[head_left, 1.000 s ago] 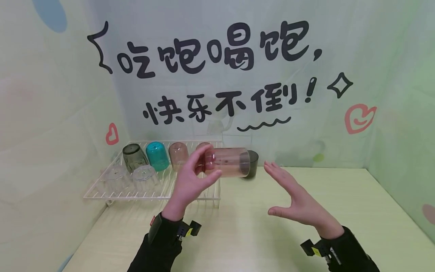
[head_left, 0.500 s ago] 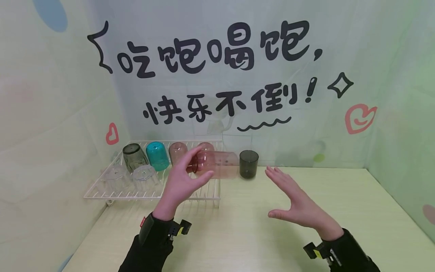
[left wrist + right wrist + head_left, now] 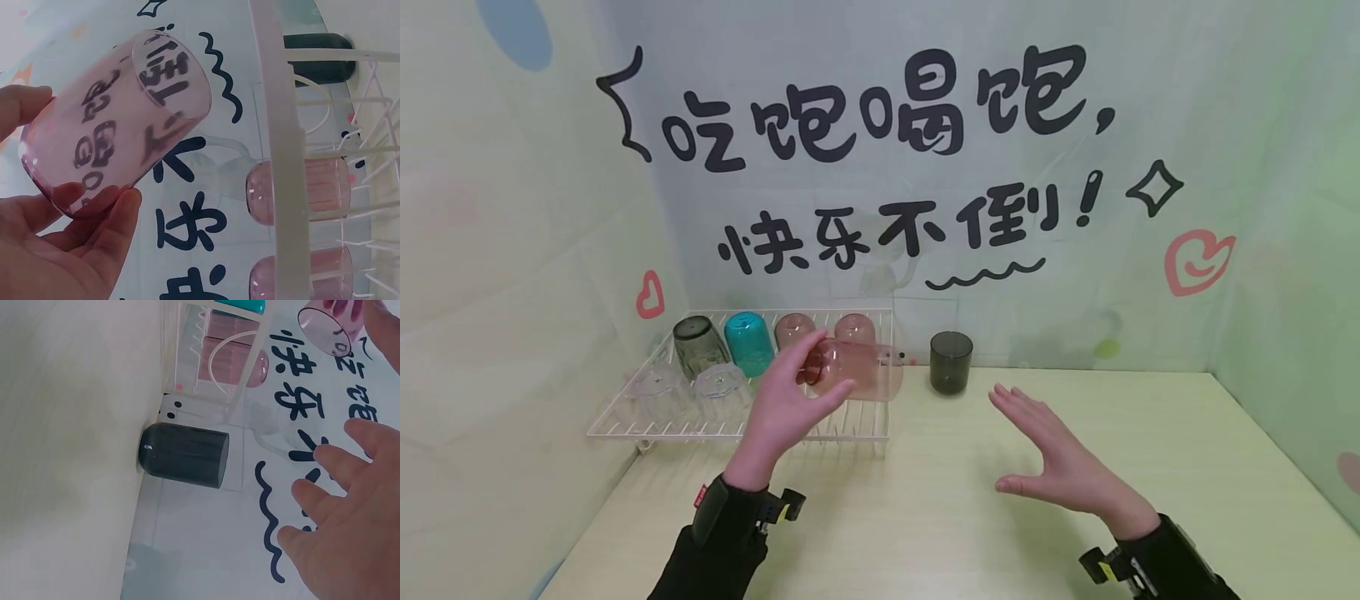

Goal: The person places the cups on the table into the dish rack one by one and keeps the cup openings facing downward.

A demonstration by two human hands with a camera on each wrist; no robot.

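A pink transparent glass [image 3: 867, 371] lies sideways in the air over the right part of the rack, its mouth toward the right. My left hand [image 3: 781, 410] grips it near the base, thumb on one side and fingers on the other; the left wrist view shows the same pink glass [image 3: 103, 134] tilted. To the right, my right hand [image 3: 1063, 462] hovers above the table with fingers extended and thumb spread, holding nothing. Nearest to it, a dark grey glass [image 3: 951, 362] stands upright by the back wall, mouth up.
A white wire rack [image 3: 842, 437] at the back left bears upside-down glasses: a smoky one [image 3: 697, 346], a teal one [image 3: 749, 343], two pink ones, including the right pink one [image 3: 855, 327], and clear ones in front [image 3: 722, 387]. A printed cloth [image 3: 820, 50] hangs behind the pale table [image 3: 940, 517].
My left hand has carried the pink glass leftward and slightly down, from in front of the dark grey glass to over the rack. My right hand has sunk slightly.
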